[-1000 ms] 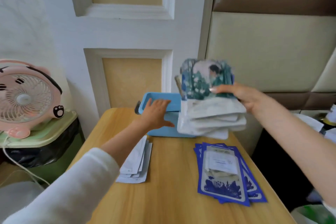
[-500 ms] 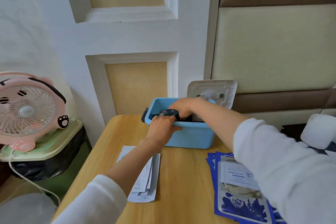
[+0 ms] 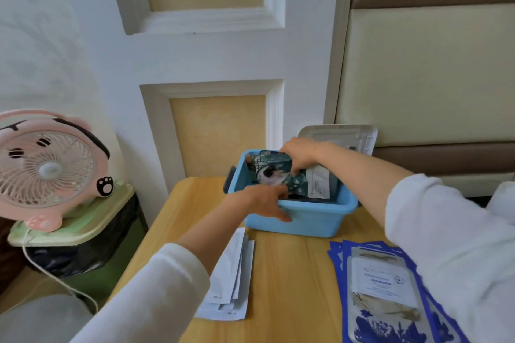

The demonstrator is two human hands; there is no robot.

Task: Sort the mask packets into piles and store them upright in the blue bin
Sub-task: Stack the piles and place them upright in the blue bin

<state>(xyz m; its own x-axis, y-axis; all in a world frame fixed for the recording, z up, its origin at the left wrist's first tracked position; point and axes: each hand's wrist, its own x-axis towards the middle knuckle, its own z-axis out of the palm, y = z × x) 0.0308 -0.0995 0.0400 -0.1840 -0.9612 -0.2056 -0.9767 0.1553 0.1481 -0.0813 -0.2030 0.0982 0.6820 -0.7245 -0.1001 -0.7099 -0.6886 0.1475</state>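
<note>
Right hand (image 3: 299, 154) clamped on mask packets (image 3: 281, 172) inside blue bin (image 3: 312, 218), left hand (image 3: 264, 200) gripping the bin's near rim, bare table (image 3: 292, 273) at 6 o'clock.

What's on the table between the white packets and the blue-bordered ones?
Nothing: in the head view, only bare wooden tabletop separates the flat pile of white mask packets from the stack of blue-bordered mask packets.

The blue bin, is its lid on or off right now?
Off. The blue bin is open-topped with packets inside; the white lid stands behind it.
</note>
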